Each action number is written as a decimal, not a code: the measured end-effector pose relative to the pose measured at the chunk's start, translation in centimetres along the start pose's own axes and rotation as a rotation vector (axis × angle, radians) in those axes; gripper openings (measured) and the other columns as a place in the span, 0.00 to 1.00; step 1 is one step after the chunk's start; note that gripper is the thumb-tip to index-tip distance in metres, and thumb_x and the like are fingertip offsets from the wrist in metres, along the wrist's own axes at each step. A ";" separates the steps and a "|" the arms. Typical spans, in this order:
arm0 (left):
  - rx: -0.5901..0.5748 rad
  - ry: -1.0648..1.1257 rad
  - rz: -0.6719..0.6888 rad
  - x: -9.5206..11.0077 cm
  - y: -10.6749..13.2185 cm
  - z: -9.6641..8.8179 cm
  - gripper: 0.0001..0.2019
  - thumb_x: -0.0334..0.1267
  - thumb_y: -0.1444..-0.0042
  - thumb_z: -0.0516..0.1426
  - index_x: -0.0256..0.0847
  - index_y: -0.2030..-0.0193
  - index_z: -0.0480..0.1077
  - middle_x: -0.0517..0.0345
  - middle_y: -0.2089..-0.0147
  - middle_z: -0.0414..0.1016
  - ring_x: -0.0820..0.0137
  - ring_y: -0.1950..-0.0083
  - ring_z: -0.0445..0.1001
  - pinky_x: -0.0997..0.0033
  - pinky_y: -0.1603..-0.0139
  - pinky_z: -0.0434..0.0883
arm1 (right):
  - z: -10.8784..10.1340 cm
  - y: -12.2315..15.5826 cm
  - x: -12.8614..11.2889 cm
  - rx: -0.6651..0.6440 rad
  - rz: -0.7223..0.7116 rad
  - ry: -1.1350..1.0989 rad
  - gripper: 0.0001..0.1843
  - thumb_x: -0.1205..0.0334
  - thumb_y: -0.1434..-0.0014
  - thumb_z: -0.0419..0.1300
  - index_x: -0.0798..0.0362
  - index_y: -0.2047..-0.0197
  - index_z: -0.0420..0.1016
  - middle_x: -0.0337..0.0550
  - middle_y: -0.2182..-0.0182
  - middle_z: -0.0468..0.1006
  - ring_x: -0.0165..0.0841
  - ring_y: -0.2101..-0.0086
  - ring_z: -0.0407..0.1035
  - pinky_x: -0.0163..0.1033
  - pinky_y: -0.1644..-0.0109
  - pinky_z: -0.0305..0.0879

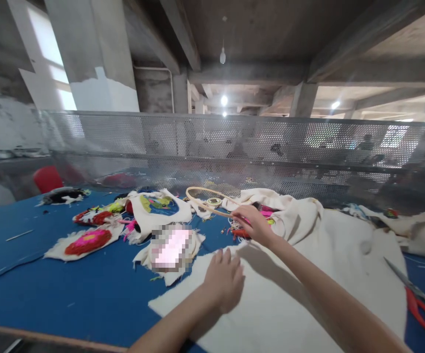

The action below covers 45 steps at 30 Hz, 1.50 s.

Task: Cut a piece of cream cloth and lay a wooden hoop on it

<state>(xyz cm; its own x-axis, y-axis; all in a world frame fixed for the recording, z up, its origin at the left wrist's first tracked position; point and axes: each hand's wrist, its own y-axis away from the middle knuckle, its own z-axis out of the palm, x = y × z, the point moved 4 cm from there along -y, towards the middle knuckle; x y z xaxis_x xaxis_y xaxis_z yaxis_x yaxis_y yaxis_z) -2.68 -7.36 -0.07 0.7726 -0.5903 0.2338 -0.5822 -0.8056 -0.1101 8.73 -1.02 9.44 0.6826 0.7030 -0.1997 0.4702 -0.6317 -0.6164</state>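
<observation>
My left hand (pixel 224 283) lies flat with its fingers stretched out on a large white cloth (pixel 326 279). Between the fingers and thumb of my right hand (pixel 253 223) is the near edge of a thin wooden embroidery hoop (pixel 200 204), raised over the table and tilted. The cloth spreads under both forearms and is bunched in folds at the back right. Just beyond my left hand sits a frayed white fabric piece (pixel 198 241), its middle covered by a pixelated bright pink patch. Red and pink yarn (pixel 241 233) lies partly hidden behind my right hand.
The blue table (pixel 98 294) carries a red-and-pink tufted flower piece (pixel 89 241) and a colourful embroidered cloth (pixel 157 206) at left. Red and yellow-handled scissors (pixel 413 304) lie at the right edge. A perforated metal screen (pixel 212 142) stands along the back.
</observation>
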 end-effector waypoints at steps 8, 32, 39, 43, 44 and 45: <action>0.147 0.623 -0.216 -5.9 1.3 -8.1 0.28 0.49 0.38 0.33 0.35 0.44 0.62 0.43 0.52 0.73 0.62 0.57 0.75 0.65 0.62 0.71 | -9.7 14.9 -6.8 0.045 -0.303 0.196 0.14 0.74 0.37 0.45 0.51 0.58 0.69 0.41 0.67 0.76 0.30 0.66 0.69 0.46 0.46 0.57; -0.044 -0.164 -0.422 -2.0 1.9 -1.7 0.11 0.37 0.39 0.51 0.33 0.57 0.71 0.50 0.60 0.75 0.66 0.59 0.74 0.63 0.58 0.70 | -0.7 18.8 2.4 -0.087 0.501 -0.039 0.23 0.62 0.43 0.48 0.59 0.44 0.65 0.55 0.45 0.67 0.40 0.45 0.60 0.47 0.40 0.55; 0.008 -0.259 -0.303 -2.2 1.9 -0.6 0.25 0.30 0.41 0.45 0.31 0.36 0.55 0.40 0.60 0.76 0.56 0.59 0.76 0.62 0.63 0.68 | 0.5 18.7 2.6 -0.145 0.474 0.020 0.25 0.59 0.41 0.47 0.60 0.43 0.64 0.55 0.45 0.67 0.39 0.44 0.60 0.46 0.39 0.54; 0.039 -0.275 -0.271 -2.3 1.8 -0.5 0.24 0.41 0.38 0.42 0.29 0.40 0.60 0.40 0.60 0.76 0.55 0.59 0.75 0.61 0.61 0.67 | 0.4 18.9 2.1 -0.165 0.459 0.048 0.28 0.54 0.39 0.47 0.61 0.41 0.62 0.55 0.43 0.65 0.40 0.43 0.59 0.47 0.38 0.52; 0.054 -0.278 -0.260 -2.3 1.8 -0.5 0.24 0.42 0.38 0.42 0.29 0.41 0.61 0.40 0.58 0.75 0.55 0.56 0.74 0.60 0.59 0.67 | 0.4 18.9 2.0 -0.170 0.457 0.055 0.28 0.53 0.39 0.47 0.61 0.41 0.62 0.55 0.43 0.65 0.40 0.43 0.60 0.48 0.38 0.53; 0.072 -0.282 -0.244 -2.2 1.9 -0.5 0.24 0.43 0.38 0.42 0.30 0.42 0.63 0.39 0.55 0.74 0.54 0.53 0.72 0.60 0.57 0.66 | 0.4 18.9 2.0 -0.173 0.456 0.061 0.28 0.53 0.39 0.48 0.61 0.41 0.62 0.56 0.43 0.66 0.41 0.44 0.60 0.48 0.39 0.54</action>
<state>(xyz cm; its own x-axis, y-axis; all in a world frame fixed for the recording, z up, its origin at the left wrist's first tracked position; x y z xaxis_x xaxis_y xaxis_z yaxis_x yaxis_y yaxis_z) -5.64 -7.50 -0.30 0.9316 -0.3632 -0.0122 -0.3607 -0.9200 -0.1534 18.72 -11.46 -2.94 0.8697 0.3249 -0.3716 0.1983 -0.9194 -0.3398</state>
